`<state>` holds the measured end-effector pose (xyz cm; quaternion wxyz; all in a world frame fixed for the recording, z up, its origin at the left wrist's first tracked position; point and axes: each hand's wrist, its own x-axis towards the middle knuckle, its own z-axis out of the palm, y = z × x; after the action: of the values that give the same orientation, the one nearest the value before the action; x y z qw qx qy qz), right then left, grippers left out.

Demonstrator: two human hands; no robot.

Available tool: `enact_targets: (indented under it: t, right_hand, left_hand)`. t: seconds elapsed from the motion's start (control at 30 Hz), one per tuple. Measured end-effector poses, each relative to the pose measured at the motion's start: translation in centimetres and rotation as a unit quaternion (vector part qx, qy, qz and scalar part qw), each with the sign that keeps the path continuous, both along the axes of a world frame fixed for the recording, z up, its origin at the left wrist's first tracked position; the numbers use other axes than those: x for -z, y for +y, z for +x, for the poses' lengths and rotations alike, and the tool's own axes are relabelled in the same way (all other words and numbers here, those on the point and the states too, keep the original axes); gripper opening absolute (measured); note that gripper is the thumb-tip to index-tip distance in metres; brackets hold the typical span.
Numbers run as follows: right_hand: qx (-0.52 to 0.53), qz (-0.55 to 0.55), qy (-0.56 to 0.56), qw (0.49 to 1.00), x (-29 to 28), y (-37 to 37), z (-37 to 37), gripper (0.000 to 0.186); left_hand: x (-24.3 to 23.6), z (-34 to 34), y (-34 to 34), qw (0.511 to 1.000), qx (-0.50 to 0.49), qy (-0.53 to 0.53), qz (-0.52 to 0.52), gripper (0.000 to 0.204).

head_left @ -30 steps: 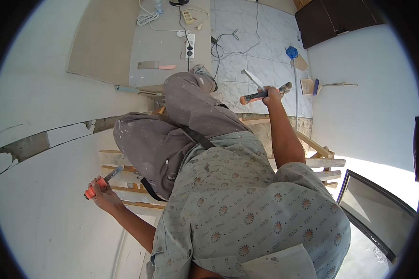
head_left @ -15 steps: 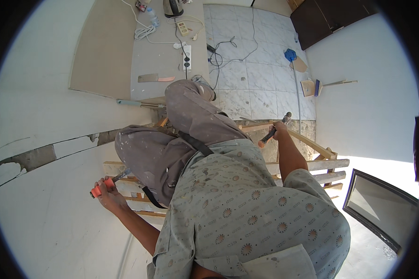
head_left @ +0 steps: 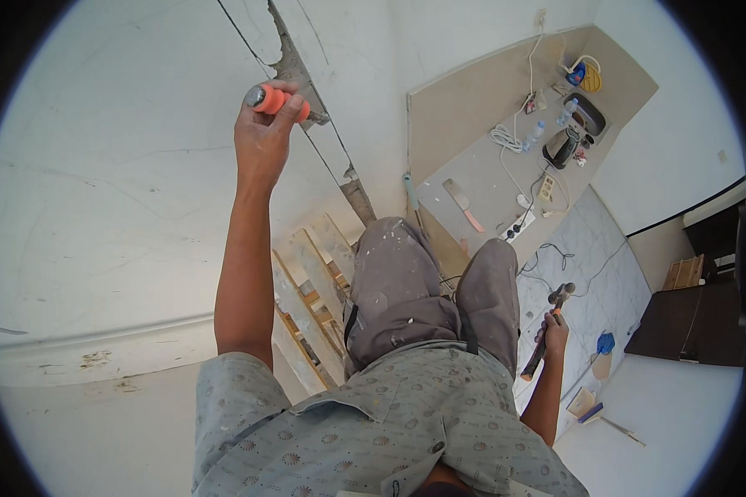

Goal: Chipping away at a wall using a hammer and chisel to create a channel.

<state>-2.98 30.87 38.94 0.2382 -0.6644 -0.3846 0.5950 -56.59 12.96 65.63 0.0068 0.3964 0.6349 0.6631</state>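
1. Left hand (head_left: 265, 141): fingers are closing round the orange handle of a chisel (head_left: 278, 101); wall side, raised well above the knees.
2. Chisel is sitting at the white wall (head_left: 174, 190), blade pointing at the grey channel (head_left: 297, 73). Handle and fingers are partly hiding the blade; can't tell if the tip is touching.
3. Channel is running between thin dark lines; grey is showing in two patches, with a white stretch lying between.
4. Right hand (head_left: 558, 333): fingers are wrapping round the handle of a hammer (head_left: 536, 361), low on the person's right, well apart from the chisel. Head is pointing away from the body, orange butt end sitting near the right leg.
5. Wooden slats (head_left: 313, 282) are lying beside the left leg.
6. Ahead, the grey desk (head_left: 493, 178) is carrying a flat blade with a pink handle (head_left: 462, 204), a white power strip (head_left: 519, 226), a coiled white cable (head_left: 506, 139) and a kettle (head_left: 560, 149).
7. Right side: dustpan (head_left: 581, 402) is resting near the pale wall, purple broom (head_left: 590, 413) just beside it.
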Motion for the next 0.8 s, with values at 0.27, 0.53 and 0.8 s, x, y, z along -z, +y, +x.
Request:
enact_targets:
  t: [0.27,0.53,0.8]
  right_hand:
    - [-0.209,0.29,0.033,0.933,-17.3,-0.1,-15.4,0.026]
    - [-0.311,0.504,0.283,0.754,-25.6,-4.3,-28.0,0.039]
    - [-0.499,0.461,0.105,0.727,-27.9,-5.9,-39.7,0.026]
  left_hand:
    - [1.6,-6.1,3.9,0.975,-0.026,0.085,-0.203,0.036]
    - [3.3,-5.6,3.5,0.958,-0.083,0.153,-0.229,0.04]
    - [3.1,-6.1,3.4,0.965,-0.045,0.132,-0.22,0.041]
